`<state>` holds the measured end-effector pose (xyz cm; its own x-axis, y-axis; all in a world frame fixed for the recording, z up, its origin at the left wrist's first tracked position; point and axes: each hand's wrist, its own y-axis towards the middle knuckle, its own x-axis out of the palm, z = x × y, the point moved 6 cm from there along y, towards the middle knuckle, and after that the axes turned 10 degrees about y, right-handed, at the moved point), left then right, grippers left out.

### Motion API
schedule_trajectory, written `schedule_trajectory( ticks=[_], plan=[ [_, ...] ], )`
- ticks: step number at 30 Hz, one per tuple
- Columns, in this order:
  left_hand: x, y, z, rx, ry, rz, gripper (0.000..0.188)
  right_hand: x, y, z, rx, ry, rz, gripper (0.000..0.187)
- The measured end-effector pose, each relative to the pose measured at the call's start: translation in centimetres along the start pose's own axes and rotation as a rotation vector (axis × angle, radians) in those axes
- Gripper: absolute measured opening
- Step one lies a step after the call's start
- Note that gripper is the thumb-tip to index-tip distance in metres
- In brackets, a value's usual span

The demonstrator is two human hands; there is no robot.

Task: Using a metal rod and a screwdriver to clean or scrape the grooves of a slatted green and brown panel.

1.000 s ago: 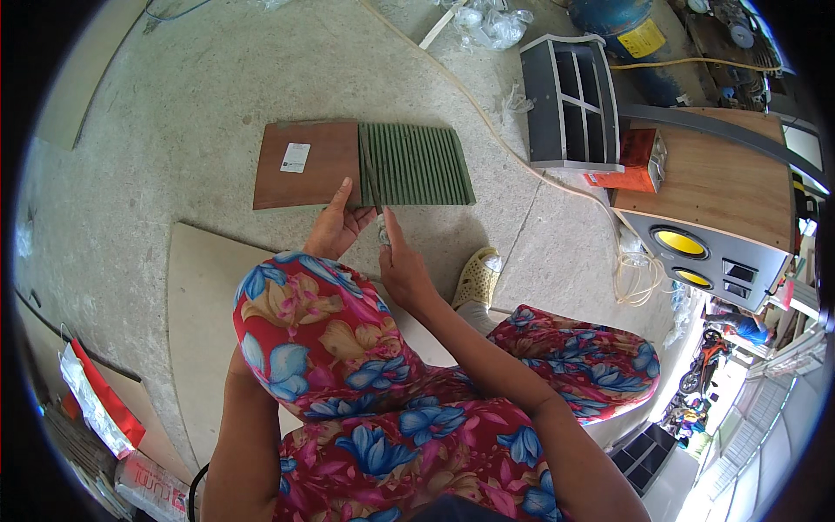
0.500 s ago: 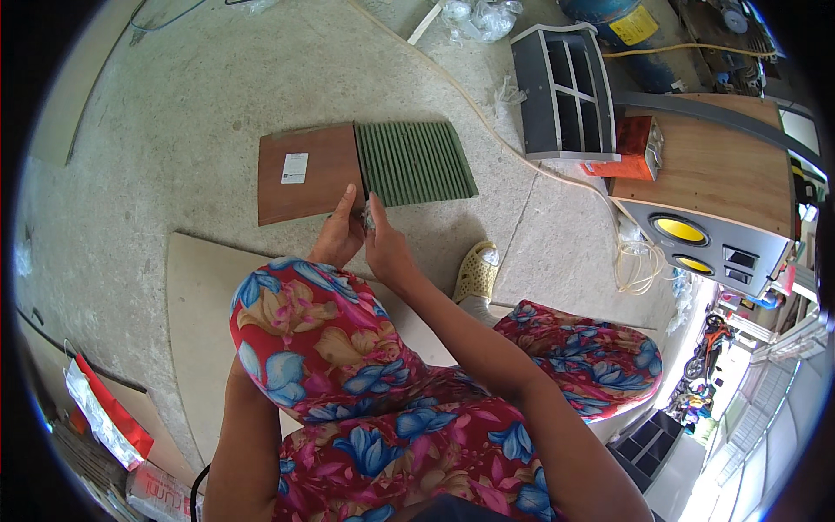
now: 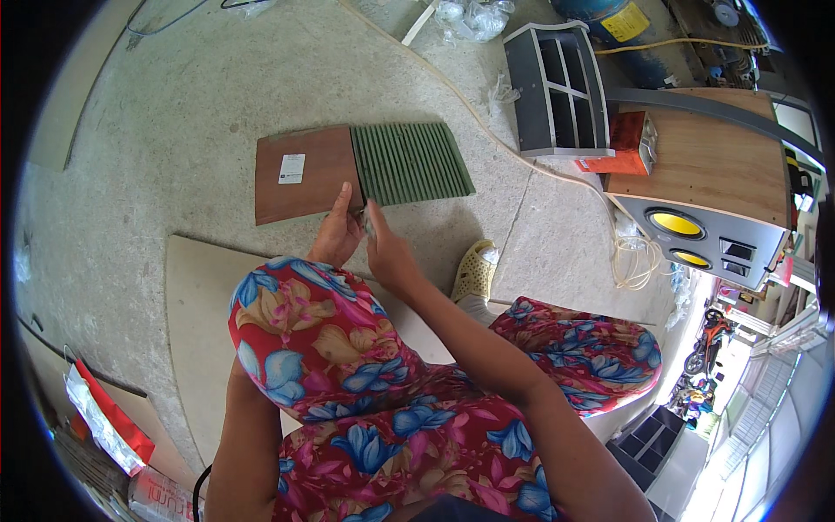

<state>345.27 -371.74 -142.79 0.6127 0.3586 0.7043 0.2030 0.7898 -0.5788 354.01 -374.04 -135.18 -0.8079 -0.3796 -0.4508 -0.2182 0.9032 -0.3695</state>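
Both hands are drawing back from the green ribbed panel [image 3: 413, 163], left hand [image 3: 335, 237] and right hand [image 3: 389, 252] pinching a small, unclear item between them.

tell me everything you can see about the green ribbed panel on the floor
The green ribbed panel is a flat, roughly rectangular piece, dull olive green, covered in fine parallel ridges running along its short side. It looks like pleated or slatted material, though which one is unclear. It lies flat on the concrete floor, its left edge meeting or slightly overlapping the brown board. The left hand and right hand are close to its near edge; whether they touch it is unclear.
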Motion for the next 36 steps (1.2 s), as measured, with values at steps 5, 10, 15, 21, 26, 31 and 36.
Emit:
schedule_trajectory(
  ticks=[5, 10, 15, 21, 26, 31, 36],
  plan=[
    [-1.8, -1.1, 0.1, -0.116, 0.041, 0.041, 0.038, -0.2, -8.2, -2.2, 0.44, -0.017, -0.294, 0.061],
    [-2.6, -0.7, 0.0, -0.068, 0.162, 0.09, 0.048, -3.0, -9.8, -3.8, 0.14, 0.067, -0.085, 0.064],
    [-2.9, -1.2, 0.7, -0.051, 0.11, 0.105, 0.056, -2.0, -7.6, -2.2, 0.061, 0.053, -0.002, 0.064],
    [-2.2, -1.5, 1.3, -0.063, 0.074, 0.024, 0.05, -1.5, -6.8, -2.1, 0.24, 0.045, -0.063, 0.06],
    [-3.1, -1.5, 0.7, -0.089, 0.089, 0.048, 0.042, -2.0, -6.8, -1.7, 0.101, -0.074, -0.037, 0.065],
    [-1.7, -1.9, 0.6, -0.118, 0.085, 0.056, 0.04, -2.4, -6.7, -1.2, 0.125, -0.124, -0.064, 0.064],
    [-2.6, -1.7, 0.5, -0.113, 0.108, 0.053, 0.042, -2.0, -6.0, -1.5, 0.159, -0.129, -0.096, 0.063]
  ],
)
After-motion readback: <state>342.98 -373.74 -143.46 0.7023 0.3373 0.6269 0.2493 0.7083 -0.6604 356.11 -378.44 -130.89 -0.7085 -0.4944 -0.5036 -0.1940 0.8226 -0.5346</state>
